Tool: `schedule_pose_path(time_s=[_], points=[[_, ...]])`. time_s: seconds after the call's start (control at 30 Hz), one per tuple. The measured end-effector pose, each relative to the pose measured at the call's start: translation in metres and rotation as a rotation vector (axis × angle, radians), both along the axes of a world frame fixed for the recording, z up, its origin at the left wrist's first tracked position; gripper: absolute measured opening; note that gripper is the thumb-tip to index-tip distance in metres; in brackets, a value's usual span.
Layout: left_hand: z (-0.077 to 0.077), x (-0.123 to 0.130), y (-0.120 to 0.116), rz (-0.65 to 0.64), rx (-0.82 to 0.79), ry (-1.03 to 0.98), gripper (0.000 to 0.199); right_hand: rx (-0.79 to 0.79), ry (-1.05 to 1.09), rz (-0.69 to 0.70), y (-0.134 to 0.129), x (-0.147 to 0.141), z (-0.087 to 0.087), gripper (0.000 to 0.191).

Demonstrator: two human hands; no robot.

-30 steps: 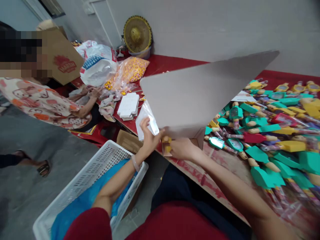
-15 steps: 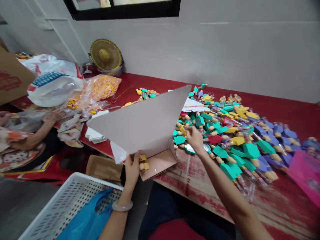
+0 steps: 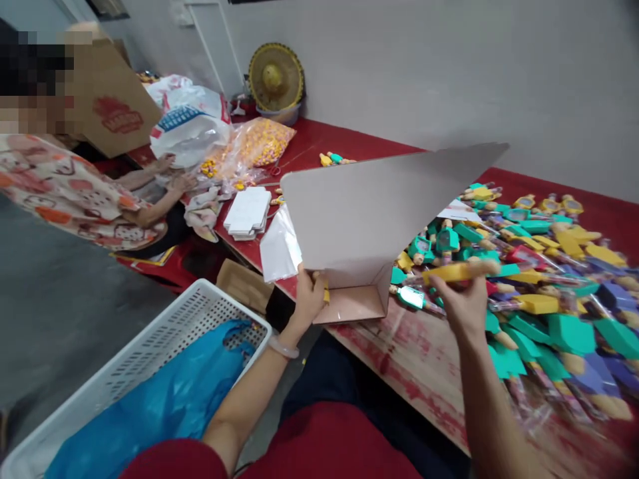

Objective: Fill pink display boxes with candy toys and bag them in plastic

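While our left hand [image 3: 310, 299] grips the edge of the open cardboard box [image 3: 369, 213], our right hand [image 3: 464, 303] closes on a yellow-topped toy [image 3: 456, 271] just right of that box, above the heaped toys [image 3: 544, 326] on the counter [image 3: 419, 339].

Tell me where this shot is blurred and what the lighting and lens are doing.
In the head view, the right hand and the yellow-topped figure in it are motion-blurred, as are the figures at lower right; there, too, the wall and red table look bowed by wide-angle distortion; the light is soft, with faint shadows.
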State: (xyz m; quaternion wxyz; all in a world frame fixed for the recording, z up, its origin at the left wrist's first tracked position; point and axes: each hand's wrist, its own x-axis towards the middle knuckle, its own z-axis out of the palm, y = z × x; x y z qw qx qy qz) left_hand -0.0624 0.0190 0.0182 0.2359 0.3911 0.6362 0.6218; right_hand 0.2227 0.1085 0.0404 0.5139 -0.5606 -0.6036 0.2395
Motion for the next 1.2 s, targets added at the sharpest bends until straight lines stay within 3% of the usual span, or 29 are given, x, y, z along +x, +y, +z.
schedule_pose_path(time_s=[0.07,0.13,0.23,0.33,0.43,0.6,0.8,0.87,0.93,1.0,1.03,1.1,1.2], points=[[-0.002,0.001,0.003,0.032,-0.009,0.030,0.018,-0.039,0.150,0.068,-0.057,-0.032,-0.006,0.059],[-0.002,0.001,0.003,0.039,-0.002,0.028,0.019,-0.111,0.212,0.291,-0.103,-0.074,-0.023,0.052],[0.003,0.003,0.001,0.028,-0.002,-0.011,0.022,-0.169,0.177,0.337,-0.134,-0.126,-0.053,0.049],[0.006,0.005,-0.001,-0.010,-0.054,-0.105,0.025,-0.248,0.089,0.392,-0.135,-0.143,-0.068,0.048],[0.005,0.004,-0.001,-0.039,-0.081,-0.183,0.028,-0.234,-0.010,0.466,-0.129,-0.140,-0.066,0.046],[0.002,-0.003,0.003,-0.022,-0.028,-0.068,0.022,-0.301,-0.044,0.424,-0.113,-0.150,-0.069,0.033],[0.015,-0.006,0.002,-0.100,-0.105,-0.085,0.022,-0.228,-0.352,0.412,-0.133,-0.186,-0.082,0.046],[0.020,-0.010,-0.001,-0.115,-0.137,-0.130,0.028,-0.217,-0.348,0.473,-0.128,-0.170,-0.081,0.064],[0.020,-0.020,-0.006,-0.111,-0.172,-0.128,0.032,-0.165,-0.338,0.458,-0.106,-0.132,-0.077,0.068],[0.019,-0.034,-0.012,-0.065,-0.197,-0.076,0.033,-0.113,-0.400,0.293,-0.072,-0.082,-0.071,0.047],[0.018,-0.041,-0.015,-0.024,-0.201,-0.048,0.032,-0.116,-0.474,0.139,-0.053,-0.057,-0.069,0.042],[0.017,-0.048,-0.023,0.074,-0.186,-0.031,0.031,-0.259,-0.717,0.056,-0.018,-0.017,-0.070,0.051],[0.018,-0.043,-0.033,0.135,-0.127,-0.132,0.036,-0.404,-0.906,0.136,0.004,0.014,-0.076,0.059]])
